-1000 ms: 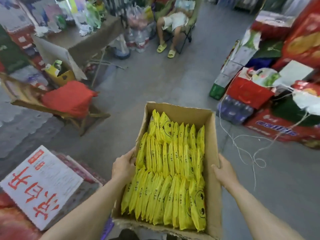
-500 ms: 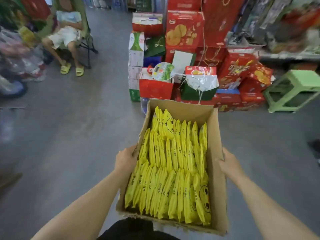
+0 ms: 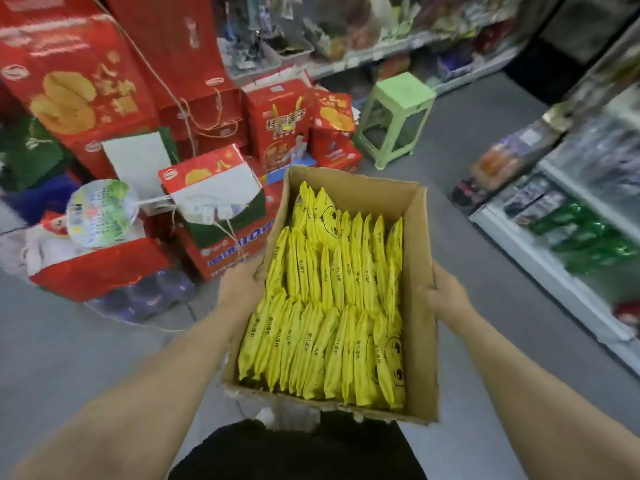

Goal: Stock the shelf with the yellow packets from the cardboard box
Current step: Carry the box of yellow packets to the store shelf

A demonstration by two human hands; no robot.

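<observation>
An open cardboard box [image 3: 417, 306] is held out in front of me at waist height. It is packed with several yellow packets [image 3: 332, 299] standing on edge in rows, some showing a smiley face. My left hand [image 3: 240, 289] grips the box's left wall. My right hand [image 3: 446, 296] grips its right wall. A white shelf [image 3: 554, 268] with green and dark packaged goods runs along the right edge of the view.
Stacked red gift boxes [image 3: 273, 123] and bags crowd the floor at the left and centre. A light green plastic stool [image 3: 398, 116] stands behind the box. More shelving [image 3: 398, 50] lines the back. Bare grey floor lies between the stool and the right shelf.
My view has swung to the right with the box held in both hands. The seated person and table have left the view; the stool and the right shelf have come in.
</observation>
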